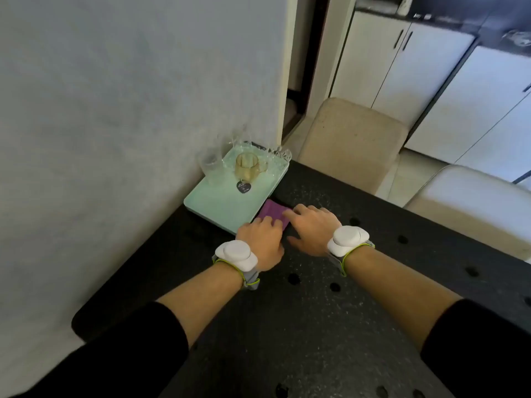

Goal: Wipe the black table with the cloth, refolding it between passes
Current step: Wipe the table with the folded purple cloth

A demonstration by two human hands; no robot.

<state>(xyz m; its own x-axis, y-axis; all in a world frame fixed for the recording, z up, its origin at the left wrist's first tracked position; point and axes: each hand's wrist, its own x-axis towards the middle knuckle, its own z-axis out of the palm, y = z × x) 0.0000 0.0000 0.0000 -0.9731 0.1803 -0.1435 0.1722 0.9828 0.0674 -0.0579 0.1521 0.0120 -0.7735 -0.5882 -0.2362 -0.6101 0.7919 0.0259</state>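
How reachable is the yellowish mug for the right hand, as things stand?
Probably yes: the right hand touches the purple cloth by the tray, and nothing stands between it and the mug.

The table under the tray is black and stone-like, speckled with pale flecks, mostly matt with a dull sheen. The tray is smooth mint-green plastic, faintly glossy. The cloth at the tray's near right edge is soft purple fabric, matt. On the tray, the mug is amber-tinted glass, and the glasses beside it are clear and shiny. The wall left of the tray is grey, matt and slightly rough. The chair beyond the tray has beige matt upholstery
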